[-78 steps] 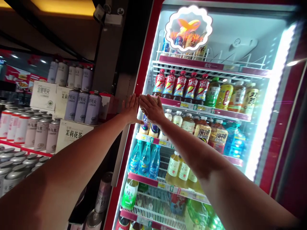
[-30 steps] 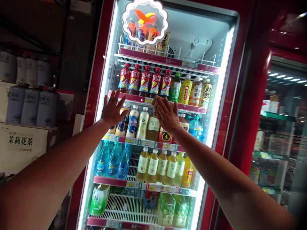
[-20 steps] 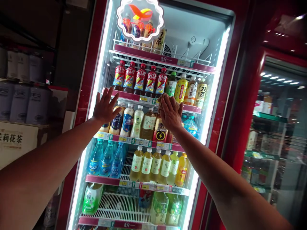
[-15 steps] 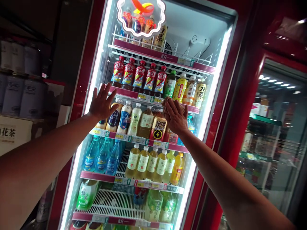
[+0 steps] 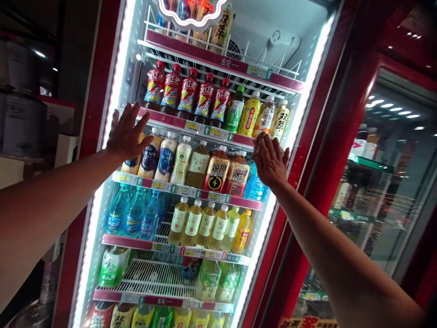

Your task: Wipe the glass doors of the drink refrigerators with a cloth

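My left hand (image 5: 126,133) is spread flat with fingers apart, at the left side of the glass door of a lit drinks cooler (image 5: 293,150). My right hand (image 5: 272,159) presses a crumpled brownish cloth (image 5: 261,142) to the glass near the right edge; most of the cloth is hidden under the palm and fingers. Behind the glass stand red-capped tea bottles (image 5: 189,95) on an upper shelf. Lower are energy drink bottles (image 5: 216,172), blue water bottles (image 5: 149,216) and pale yellow bottles (image 5: 193,223).
A neon-edged sign (image 5: 194,23) sits at the top of the door. On the right is a second glass-fronted cabinet (image 5: 368,182) with bottles on its shelves. Canisters (image 5: 22,123) stand in shadow on the left, above a pale carton (image 5: 10,171).
My right hand has slid with the cloth to the right across the glass, toward the door's edge. The left hand stays spread near the left edge. The view has shifted slightly.
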### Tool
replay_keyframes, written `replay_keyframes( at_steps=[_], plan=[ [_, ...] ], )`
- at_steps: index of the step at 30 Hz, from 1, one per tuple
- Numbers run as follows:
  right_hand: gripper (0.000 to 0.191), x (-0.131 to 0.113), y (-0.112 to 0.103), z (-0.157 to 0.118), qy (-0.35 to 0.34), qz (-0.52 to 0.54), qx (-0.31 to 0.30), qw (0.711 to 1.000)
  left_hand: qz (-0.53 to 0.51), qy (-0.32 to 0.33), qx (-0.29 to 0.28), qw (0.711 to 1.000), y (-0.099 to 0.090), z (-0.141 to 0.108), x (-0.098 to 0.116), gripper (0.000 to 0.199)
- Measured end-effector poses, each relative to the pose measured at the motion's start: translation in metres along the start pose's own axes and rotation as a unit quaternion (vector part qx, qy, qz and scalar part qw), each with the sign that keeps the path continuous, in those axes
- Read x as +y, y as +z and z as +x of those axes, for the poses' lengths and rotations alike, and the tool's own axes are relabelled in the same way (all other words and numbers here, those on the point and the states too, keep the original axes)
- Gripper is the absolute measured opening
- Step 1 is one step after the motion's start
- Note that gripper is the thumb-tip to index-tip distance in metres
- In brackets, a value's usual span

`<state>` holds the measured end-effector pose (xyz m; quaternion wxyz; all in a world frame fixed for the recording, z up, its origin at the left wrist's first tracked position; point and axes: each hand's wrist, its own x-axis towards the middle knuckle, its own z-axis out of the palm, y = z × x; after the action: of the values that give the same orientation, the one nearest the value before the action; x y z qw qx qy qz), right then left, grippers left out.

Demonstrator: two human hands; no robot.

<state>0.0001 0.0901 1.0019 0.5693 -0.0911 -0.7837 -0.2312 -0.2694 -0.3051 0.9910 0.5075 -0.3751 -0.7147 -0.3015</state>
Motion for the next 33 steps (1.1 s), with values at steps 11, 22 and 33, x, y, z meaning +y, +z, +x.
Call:
replay_keyframes(
  at_steps=[11, 22, 33],
  plan=[
    [0.063, 0.042, -0.011, -0.020, 0.022, -0.035, -0.018, 0.999, 0.005, -0.016, 0.011, 1.000, 0.003, 0.000, 0.000, 0.111],
    [0.064, 0.079, -0.006, -0.045, 0.068, -0.032, -0.010, 0.997, 0.025, 0.025, 0.033, 0.999, 0.011, -0.004, -0.010, 0.094],
    [0.068, 0.102, -0.006, -0.026, 0.148, -0.026, 0.015, 0.989, 0.041, 0.024, 0.040, 0.998, 0.011, -0.005, -0.009, 0.098]
  ],
)
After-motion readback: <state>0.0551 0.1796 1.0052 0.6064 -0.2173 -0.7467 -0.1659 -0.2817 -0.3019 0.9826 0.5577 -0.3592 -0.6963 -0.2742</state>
